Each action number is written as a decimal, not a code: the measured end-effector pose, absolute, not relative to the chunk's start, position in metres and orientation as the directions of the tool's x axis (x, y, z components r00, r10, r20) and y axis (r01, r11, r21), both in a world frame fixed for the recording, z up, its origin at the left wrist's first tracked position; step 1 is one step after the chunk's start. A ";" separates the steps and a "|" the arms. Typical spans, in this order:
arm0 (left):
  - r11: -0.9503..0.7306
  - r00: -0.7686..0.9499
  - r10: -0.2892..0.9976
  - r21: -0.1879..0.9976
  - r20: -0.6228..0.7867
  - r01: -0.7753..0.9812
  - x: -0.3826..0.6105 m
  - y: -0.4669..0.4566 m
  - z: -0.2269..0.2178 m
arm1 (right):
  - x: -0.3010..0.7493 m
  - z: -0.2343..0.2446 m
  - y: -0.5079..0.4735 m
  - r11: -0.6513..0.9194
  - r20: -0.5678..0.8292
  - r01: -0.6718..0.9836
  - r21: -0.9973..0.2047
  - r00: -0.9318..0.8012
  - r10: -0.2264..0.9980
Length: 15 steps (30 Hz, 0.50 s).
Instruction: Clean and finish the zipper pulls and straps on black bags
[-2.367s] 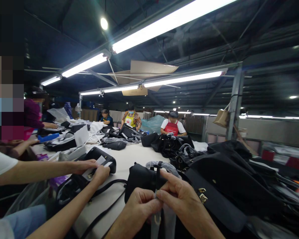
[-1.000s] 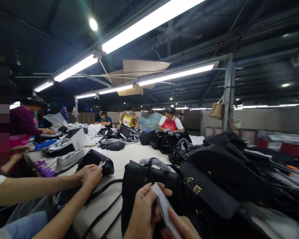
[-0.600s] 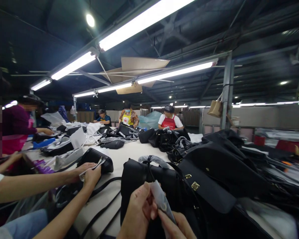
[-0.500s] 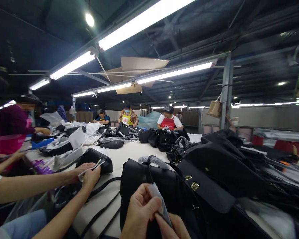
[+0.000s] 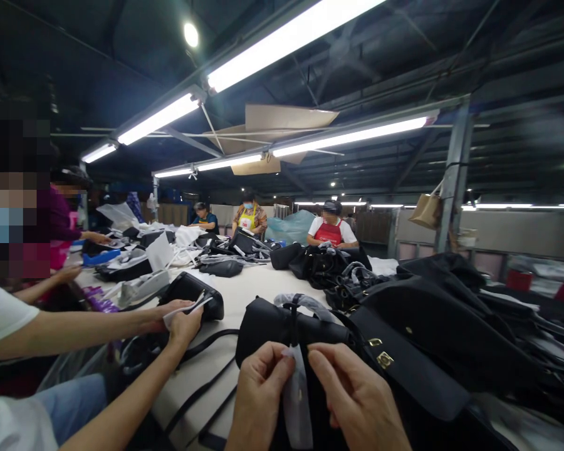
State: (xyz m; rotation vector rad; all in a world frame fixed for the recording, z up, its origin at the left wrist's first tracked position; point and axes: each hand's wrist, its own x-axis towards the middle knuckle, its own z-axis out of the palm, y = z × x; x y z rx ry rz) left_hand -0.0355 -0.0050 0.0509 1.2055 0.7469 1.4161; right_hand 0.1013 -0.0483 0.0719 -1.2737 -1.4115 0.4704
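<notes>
Wrap at 6 o'clock, over black bag. Left hand pinches its 11 o'clock corner; right hand half-curled, can't tell if holding anything. Likely light, limp, slippery; grip near top.

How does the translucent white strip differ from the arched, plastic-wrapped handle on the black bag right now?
The translucent white strip hangs down, while the arched, plastic-wrapped handle curves over the top of the black bag. The person's left hand pinches the strip; no hand touches the handle. The strip looks flat, the handle rounded. Both have a pale, partly see-through surface.
</notes>
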 end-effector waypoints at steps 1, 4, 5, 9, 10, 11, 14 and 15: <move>-0.233 0.097 0.957 0.922 0.274 -0.309 -0.036 -0.004 0.053 | 0.095 0.080 -0.043 0.339 0.462 0.473 -0.813 0.172 0.870; -0.276 0.123 0.943 0.931 0.310 -0.239 -0.040 -0.002 0.063 | 0.079 0.089 -0.029 0.330 0.471 0.543 -0.772 0.141 0.871; -0.286 0.138 0.938 0.935 0.318 -0.210 -0.042 -0.002 0.066 | 0.076 0.088 -0.026 0.327 0.462 0.535 -0.779 0.138 0.876; -0.233 0.204 0.944 0.961 0.261 -0.152 -0.047 0.003 0.070 | 0.077 0.081 -0.021 0.281 0.330 0.361 -0.889 0.082 0.940; -0.213 0.207 0.947 0.963 0.245 -0.166 -0.047 0.005 0.069 | 0.078 0.080 -0.021 0.267 0.300 0.312 -0.912 0.064 0.952; -0.198 0.201 0.951 0.962 0.235 -0.191 -0.046 0.007 0.066 | 0.079 0.079 -0.020 0.260 0.284 0.269 -0.927 0.052 0.957; -0.239 0.109 0.955 0.930 0.278 -0.280 -0.041 0.011 0.053 | 0.080 0.079 -0.019 0.261 0.271 0.185 -0.947 0.029 0.962; -0.276 0.067 0.950 0.919 0.306 -0.281 -0.039 0.011 0.049 | 0.080 0.080 -0.019 0.260 0.268 0.167 -0.951 0.025 0.963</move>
